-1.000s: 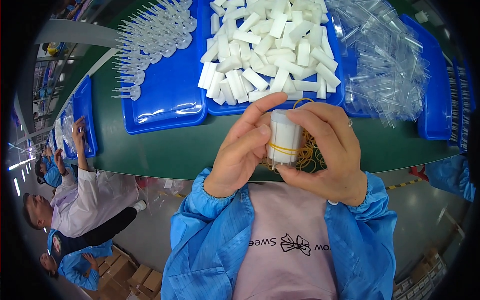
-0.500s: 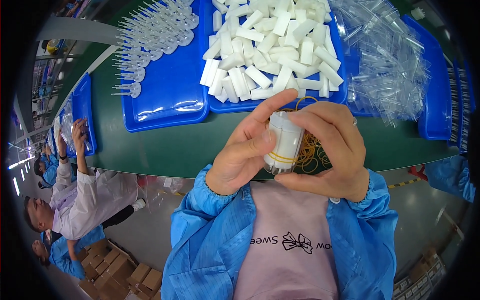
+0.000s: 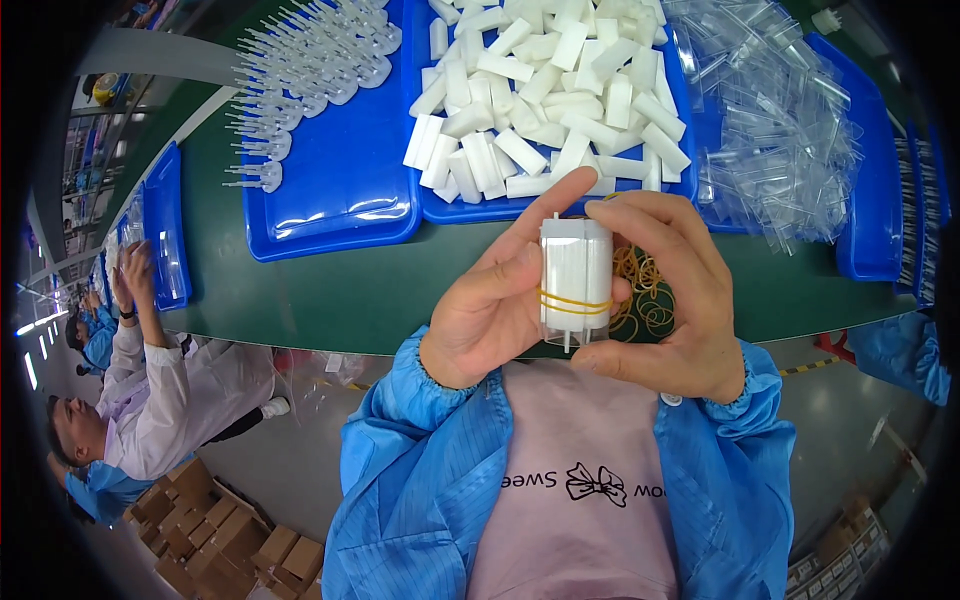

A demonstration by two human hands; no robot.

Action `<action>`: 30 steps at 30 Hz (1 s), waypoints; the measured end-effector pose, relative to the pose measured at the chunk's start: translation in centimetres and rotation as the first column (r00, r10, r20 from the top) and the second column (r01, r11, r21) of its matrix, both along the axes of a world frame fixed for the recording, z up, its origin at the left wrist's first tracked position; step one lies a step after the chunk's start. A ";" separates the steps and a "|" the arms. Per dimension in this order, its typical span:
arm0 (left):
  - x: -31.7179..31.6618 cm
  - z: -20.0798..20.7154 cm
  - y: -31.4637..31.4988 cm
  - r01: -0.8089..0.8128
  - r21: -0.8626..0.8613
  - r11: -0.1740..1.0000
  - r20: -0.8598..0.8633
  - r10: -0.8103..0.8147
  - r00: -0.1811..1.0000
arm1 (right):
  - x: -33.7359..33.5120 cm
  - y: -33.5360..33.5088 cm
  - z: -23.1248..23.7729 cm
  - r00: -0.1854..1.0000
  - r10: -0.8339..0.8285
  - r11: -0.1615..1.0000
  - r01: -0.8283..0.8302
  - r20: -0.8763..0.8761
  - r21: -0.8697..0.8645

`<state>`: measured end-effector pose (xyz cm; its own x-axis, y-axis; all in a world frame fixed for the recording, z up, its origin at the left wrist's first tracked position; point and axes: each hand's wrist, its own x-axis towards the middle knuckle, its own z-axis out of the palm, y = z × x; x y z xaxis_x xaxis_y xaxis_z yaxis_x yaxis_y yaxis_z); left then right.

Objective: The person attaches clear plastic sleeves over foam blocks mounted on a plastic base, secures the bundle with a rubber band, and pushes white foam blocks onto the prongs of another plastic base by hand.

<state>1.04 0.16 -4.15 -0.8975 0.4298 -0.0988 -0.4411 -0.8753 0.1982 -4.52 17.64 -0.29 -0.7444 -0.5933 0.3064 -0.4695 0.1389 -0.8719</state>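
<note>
A clear plastic case packed with white blocks (image 3: 570,265) is held upright in front of my chest. A yellow rubber band (image 3: 575,304) circles its lower part, and a thin pin sticks out at the bottom. My left hand (image 3: 490,300) grips the case from the left, thumb on its side, forefinger stretched out above. My right hand (image 3: 685,290) curls round the right side, its forefinger at the top corner and its thumb at the bottom end. Behind the hands, loose rubber bands (image 3: 650,300) lie on the green table, partly hidden.
A blue tray heaped with white blocks (image 3: 540,110) stands ahead. To its left, a blue tray (image 3: 340,215) bears rows of clear pronged parts (image 3: 310,60). Clear plastic sleeves (image 3: 775,130) pile up on the right. A co-worker (image 3: 165,390) works at the far left.
The case has turned so its broad face shows, and it stands straighter, slightly to the right. My right fingers have shifted to its top and bottom ends.
</note>
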 end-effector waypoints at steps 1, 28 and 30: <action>0.0 0.0 0.0 -0.006 -0.006 1.000 0.016 0.006 1.000 | -0.1 0.1 0.1 1.000 -0.002 1.000 0.002 0.002 0.000; 0.3 1.1 0.5 -0.209 -0.366 0.907 -0.072 0.197 0.978 | 0.0 0.0 -0.1 0.993 0.066 0.998 -0.065 -0.101 0.016; 0.5 1.8 0.6 -0.262 -0.367 0.893 -0.062 0.257 0.964 | -0.2 0.0 0.0 0.996 -0.023 0.992 0.012 -0.086 -0.124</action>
